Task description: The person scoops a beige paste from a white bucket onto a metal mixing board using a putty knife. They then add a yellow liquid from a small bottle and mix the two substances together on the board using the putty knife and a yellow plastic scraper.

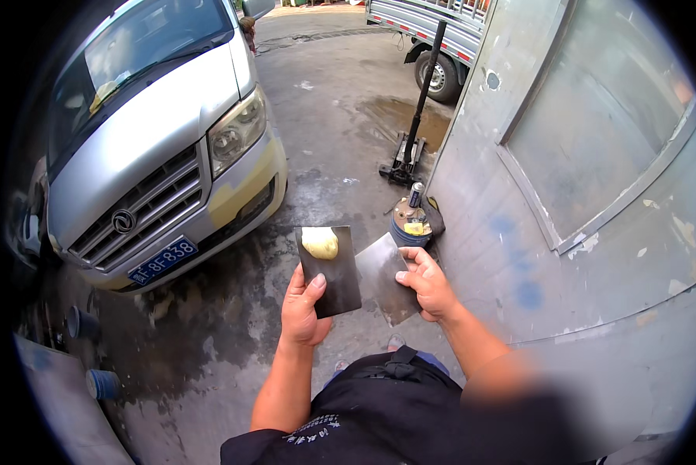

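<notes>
My left hand [308, 308] grips a dark flat rectangular plate [337, 290], its thumb on the face. A lump of pale yellow paste [320, 242] lies on the plate's upper left part. To the right, my right hand [429, 285] pinches a thin grey flat sheet [389, 285] between thumb and fingers, tilted to the left at its top. The sheet's left corner is close beside the plate's right edge; whether they touch I cannot tell. No paste shows on the visible face of the sheet.
A silver van [150, 133] with yellowish patches on its bumper [237, 189] stands at the left. Ahead are a floor jack [405, 157] and a blue bucket [409, 237] bearing a spray can [416, 195]. A grey metal panel wall [499, 232] rises at the right.
</notes>
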The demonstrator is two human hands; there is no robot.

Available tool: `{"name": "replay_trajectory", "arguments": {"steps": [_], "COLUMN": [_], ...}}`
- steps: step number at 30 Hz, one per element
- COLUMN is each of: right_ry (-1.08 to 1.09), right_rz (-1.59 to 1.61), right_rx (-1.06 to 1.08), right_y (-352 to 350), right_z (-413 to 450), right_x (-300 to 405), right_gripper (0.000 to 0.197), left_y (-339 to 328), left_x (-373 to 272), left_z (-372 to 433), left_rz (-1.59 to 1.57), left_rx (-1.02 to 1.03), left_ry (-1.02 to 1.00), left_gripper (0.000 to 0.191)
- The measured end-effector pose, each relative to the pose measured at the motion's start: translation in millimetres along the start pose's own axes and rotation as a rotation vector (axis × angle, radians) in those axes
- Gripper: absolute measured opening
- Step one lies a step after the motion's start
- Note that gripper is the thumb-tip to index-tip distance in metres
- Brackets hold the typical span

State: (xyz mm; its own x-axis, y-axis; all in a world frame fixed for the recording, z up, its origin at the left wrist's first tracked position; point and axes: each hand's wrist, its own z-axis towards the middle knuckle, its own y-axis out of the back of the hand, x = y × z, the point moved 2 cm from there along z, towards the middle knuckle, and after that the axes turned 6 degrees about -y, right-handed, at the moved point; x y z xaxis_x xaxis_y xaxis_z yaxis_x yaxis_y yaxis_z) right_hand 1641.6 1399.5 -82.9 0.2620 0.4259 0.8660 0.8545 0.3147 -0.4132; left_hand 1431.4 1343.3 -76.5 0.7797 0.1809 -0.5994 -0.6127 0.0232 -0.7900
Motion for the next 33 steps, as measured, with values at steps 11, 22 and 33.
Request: {"name": "replay_trajectory", "arguments": {"steps": [11, 22, 33], "right_ry": [0.35, 0.646, 1.007], "right_rz": [0.142, -0.892, -1.194], "right_rx": [-0.048, -0.107, -0.043], "right_y": [-9, -20, 43], "right_z": [8, -5, 38], "right_x": [22, -23, 34], "right_gripper": [0.038, 0.038, 0.042], "left_y": [9, -11, -48], "left_x": [-6, 26, 81], "left_z": [1, 12, 71], "left_rz": [0.291, 0.311, 0.617], "left_rx": [-0.138, -0.24, -0.074], "left_ry": [-0.006, -0.257, -0.477], "left_gripper": [0.035, 0.035, 0.034]}}
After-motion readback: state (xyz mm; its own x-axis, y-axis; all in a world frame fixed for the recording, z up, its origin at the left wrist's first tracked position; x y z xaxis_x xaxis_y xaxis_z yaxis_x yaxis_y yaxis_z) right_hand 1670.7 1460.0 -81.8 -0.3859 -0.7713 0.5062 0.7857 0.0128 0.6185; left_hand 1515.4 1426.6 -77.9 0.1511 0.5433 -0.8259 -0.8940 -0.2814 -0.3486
